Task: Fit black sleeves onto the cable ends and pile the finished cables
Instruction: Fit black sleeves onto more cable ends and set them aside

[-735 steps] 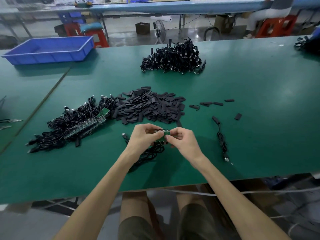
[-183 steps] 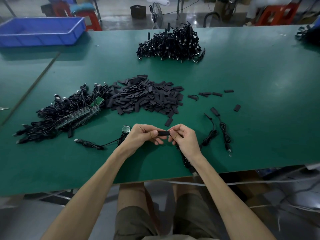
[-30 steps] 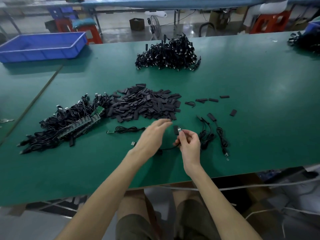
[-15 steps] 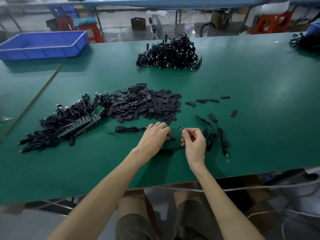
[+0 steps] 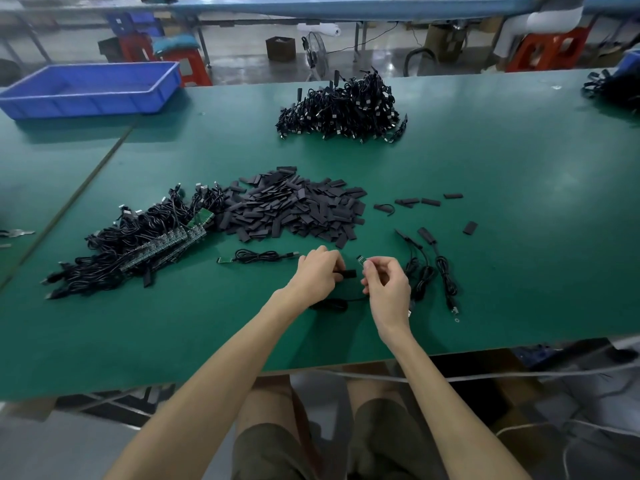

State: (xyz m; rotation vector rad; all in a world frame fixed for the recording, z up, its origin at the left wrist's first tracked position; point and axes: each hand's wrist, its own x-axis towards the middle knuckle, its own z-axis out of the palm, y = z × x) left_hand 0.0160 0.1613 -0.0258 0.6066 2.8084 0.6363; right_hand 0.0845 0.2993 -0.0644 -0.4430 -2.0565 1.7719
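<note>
Our left hand (image 5: 320, 273) lies knuckles up a little in from the tabletop's (image 5: 519, 237) near edge. Its fingers are curled round a black sleeve (image 5: 349, 274), whose end pokes out to the right. Just beside it our right hand (image 5: 387, 289) is lifted slightly, with thumb and forefinger pinching the cable end (image 5: 361, 260), a small board tip close to the sleeve but apart from it. We see the cable (image 5: 330, 304) trail from that hand into a dark coil by the left wrist. Two sleeved cables (image 5: 446, 282) lie just right of the right hand, and a loose cable (image 5: 258, 255) lies left of the left hand. Toward the middle sits the heap of sleeves (image 5: 294, 209), with a few stray sleeves (image 5: 415, 201) to its right and a tangle of bare cables (image 5: 138, 247) to its left. A big cable pile (image 5: 343, 109) lies near the far edge, and a blue tray (image 5: 93, 88) sits at the far left corner.
</note>
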